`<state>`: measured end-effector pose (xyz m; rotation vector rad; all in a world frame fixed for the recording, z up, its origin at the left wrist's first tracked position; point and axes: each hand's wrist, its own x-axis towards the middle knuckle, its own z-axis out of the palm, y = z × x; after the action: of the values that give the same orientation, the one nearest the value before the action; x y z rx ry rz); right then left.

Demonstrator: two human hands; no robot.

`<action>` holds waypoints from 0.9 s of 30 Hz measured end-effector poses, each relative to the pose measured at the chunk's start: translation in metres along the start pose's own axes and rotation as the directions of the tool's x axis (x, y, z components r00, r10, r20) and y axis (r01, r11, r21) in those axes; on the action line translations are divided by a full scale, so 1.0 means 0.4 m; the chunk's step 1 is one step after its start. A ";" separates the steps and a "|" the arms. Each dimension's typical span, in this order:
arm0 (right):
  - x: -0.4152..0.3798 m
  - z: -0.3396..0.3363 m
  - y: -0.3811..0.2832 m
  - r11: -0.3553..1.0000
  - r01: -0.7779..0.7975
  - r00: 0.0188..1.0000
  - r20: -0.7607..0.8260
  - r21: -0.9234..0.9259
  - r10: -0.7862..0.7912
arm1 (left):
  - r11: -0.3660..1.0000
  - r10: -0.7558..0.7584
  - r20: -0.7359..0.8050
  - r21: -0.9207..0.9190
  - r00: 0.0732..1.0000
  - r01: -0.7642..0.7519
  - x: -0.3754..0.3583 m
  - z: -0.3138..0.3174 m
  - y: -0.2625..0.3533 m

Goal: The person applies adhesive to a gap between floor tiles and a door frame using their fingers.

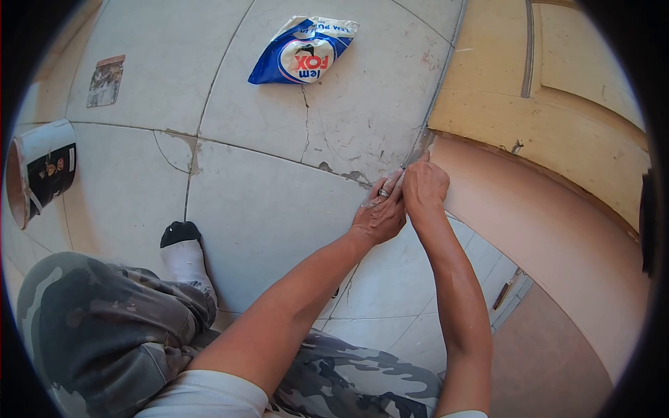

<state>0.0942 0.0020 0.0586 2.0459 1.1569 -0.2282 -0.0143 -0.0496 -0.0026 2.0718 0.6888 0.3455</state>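
Observation:
My left hand (382,211) lies with stretched-out fingers at the edge of the tiled floor, beside the foot of the wall. White residue coats its fingers, and one wears a ring. Right beside it, my right hand (425,185) is closed, its knuckles up and its fingertips low at the same seam. Whatever it grips, if anything, is hidden beneath the fingers. Chipped grey tile edging (346,174) runs up to my left fingertips. Farther off on the floor rests a blue and white glue pouch (303,54) labelled Lem FOX.
A yellow wooden door (488,90) stands at the upper right, above a pinkish wall surface (529,195). At the far left a white and black container (50,167) lies on its side. A worn flat piece (106,81) is behind it. My socked foot (185,254) is on the tiles.

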 end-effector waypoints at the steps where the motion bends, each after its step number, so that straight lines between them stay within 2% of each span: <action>1: -0.005 0.006 0.004 1.000 0.004 1.000 -0.002 -0.001 -0.004 | 1.000 0.008 -0.028 0.010 1.000 -0.008 -0.001 0.003 -0.001; 3: -0.017 0.023 0.012 0.977 0.192 0.974 -0.104 -0.095 -0.201 | 1.000 -0.005 -0.050 -0.012 0.999 0.005 0.000 0.007 0.000; 5: -0.006 0.025 0.012 0.987 0.147 0.983 -0.100 -0.067 -0.154 | 0.999 -0.014 -0.064 -0.039 0.998 0.011 -0.001 0.007 0.001; 9: 0.011 -0.017 0.008 1.000 -0.013 0.998 -0.067 -0.014 0.012 | 1.000 -0.015 0.021 -0.025 1.000 0.016 0.003 -0.008 0.005; 10: 0.008 -0.026 0.004 1.000 -0.014 0.998 -0.066 -0.011 0.013 | 1.000 -0.019 0.029 -0.015 0.999 0.020 0.002 -0.007 0.003; 12: 0.002 -0.039 -0.003 0.998 0.000 0.998 0.061 -0.060 0.003 | 1.000 -0.013 0.013 -0.007 1.000 0.013 0.001 -0.004 0.002; 13: -0.002 -0.025 0.002 0.998 0.003 0.998 0.058 -0.062 0.000 | 1.000 -0.008 -0.005 -0.001 1.000 0.008 0.001 -0.001 0.002; 15: -0.020 -0.008 0.009 0.987 0.163 0.985 0.048 -0.007 -0.163 | 0.999 -0.018 -0.030 -0.032 0.999 0.017 0.002 0.007 0.003; 16: -0.034 -0.015 0.005 0.985 0.170 0.984 0.045 -0.008 -0.169 | 0.998 -0.027 -0.046 -0.066 0.999 0.024 0.001 0.009 0.001; 18: -0.062 -0.035 0.001 0.980 0.150 0.976 -0.142 -0.128 -0.167 | 0.999 -0.024 -0.025 -0.044 0.999 0.023 0.000 0.009 -0.003; 19: -0.054 -0.024 0.005 0.981 0.149 0.976 -0.139 -0.127 -0.166 | 1.000 -0.016 0.003 -0.025 1.000 0.016 -0.001 0.007 0.000; 21: -0.025 -0.003 0.019 0.939 0.069 0.961 -0.230 -0.338 -0.154 | 1.000 -0.008 -0.003 -0.011 1.000 0.008 0.001 0.000 0.000; 25: -0.017 -0.020 0.027 0.919 0.068 0.959 -0.228 -0.387 -0.167 | 1.000 -0.013 0.002 0.005 1.000 0.013 0.002 -0.015 0.004; 27: -0.035 -0.028 0.026 0.914 0.123 0.969 -0.151 -0.386 -0.194 | 1.000 -0.011 -0.015 0.006 1.000 0.011 0.000 -0.010 0.003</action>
<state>0.0924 -0.0025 0.0788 1.6622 1.3679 0.1052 -0.0158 -0.0475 0.0006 2.0726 0.7110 0.3538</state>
